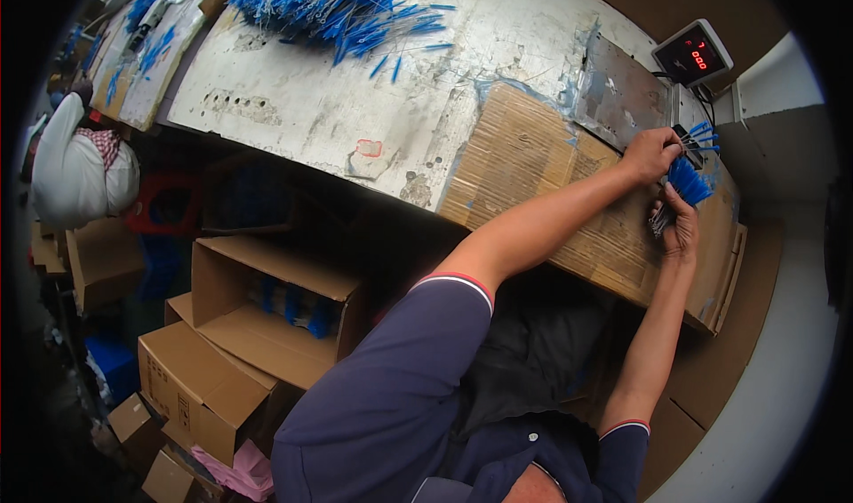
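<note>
At the right end of the bench, my right hand (682,223) is wrapped round a bundle of thin wire-stemmed brushes (689,181). Their blue ends fan upward and the wire ends stick out below the fingers. Just above it, my left hand (653,155) is closed, its fingertips pinching a few more blue-tipped wire brushes (702,137) that point right. Both hands are over the cardboard sheet (524,152) near its right end. A large heap of the same blue brushes (324,5) lies at the far side of the white bench (293,103).
A display box with red digits (695,54) stands behind my hands, beside a metal plate (625,92). Below the bench at left are open cardboard boxes (267,272), one holding blue items. A person in a white sleeve (80,174) is at far left. A wall (791,263) stands right.
</note>
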`<state>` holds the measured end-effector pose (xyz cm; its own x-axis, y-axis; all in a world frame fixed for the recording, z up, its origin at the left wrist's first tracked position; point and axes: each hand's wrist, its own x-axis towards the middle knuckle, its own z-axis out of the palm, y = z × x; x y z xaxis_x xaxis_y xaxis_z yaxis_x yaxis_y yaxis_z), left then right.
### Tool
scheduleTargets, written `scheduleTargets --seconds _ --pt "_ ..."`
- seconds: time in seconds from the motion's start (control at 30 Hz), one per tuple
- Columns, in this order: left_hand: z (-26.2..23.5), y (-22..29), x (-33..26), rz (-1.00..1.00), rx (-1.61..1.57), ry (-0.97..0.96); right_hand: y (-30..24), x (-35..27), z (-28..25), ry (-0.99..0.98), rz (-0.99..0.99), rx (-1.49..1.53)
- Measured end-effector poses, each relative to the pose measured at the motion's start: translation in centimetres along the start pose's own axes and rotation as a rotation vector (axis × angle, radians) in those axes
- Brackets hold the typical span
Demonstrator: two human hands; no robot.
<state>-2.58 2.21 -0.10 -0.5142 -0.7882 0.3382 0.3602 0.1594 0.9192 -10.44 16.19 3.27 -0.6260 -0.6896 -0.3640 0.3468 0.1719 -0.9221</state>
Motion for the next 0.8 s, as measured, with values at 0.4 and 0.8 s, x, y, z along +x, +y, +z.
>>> scheduleTargets --seconds 0.4,0.8 --pt "1.1 1.3 -1.0 0.2 0.213 -0.017 0.1 -1.1 -0.3 0.032 -0.047 0.117" --pt "0.5 0.7 -1.0 0.193 0.481 -0.002 0.7 -1.9 2.0 0.166 -0.142 0.28"
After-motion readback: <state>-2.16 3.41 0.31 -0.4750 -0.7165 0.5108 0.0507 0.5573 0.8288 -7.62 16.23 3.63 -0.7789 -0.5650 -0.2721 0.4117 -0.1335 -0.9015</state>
